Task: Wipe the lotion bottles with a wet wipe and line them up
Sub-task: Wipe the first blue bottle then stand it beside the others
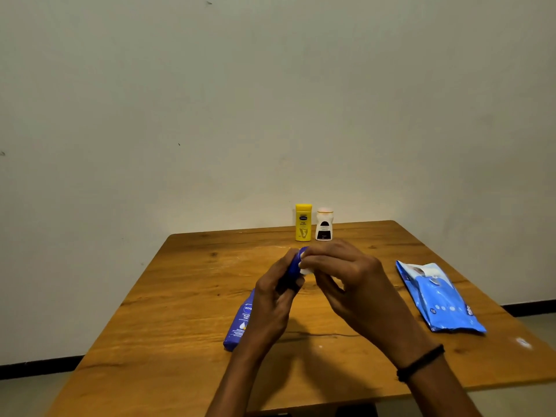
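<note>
Head view: left hand (272, 296) around blue bottle (240, 325), right hand (346, 272) pinching wipe (305, 270).

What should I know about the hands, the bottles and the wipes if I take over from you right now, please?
Left hand: holds the blue bottle tilted above the table, cap end away from you.
Right hand: presses a white wipe against the bottle's top end.
Yellow bottle and white bottle: upright, side by side at the far edge of the table.
Pack of wipes: flat on the right, flap open.
Done: the two far bottles look lined up; I cannot tell whether they are wiped.
Left: finish wiping the blue bottle and stand it in the row.
</note>
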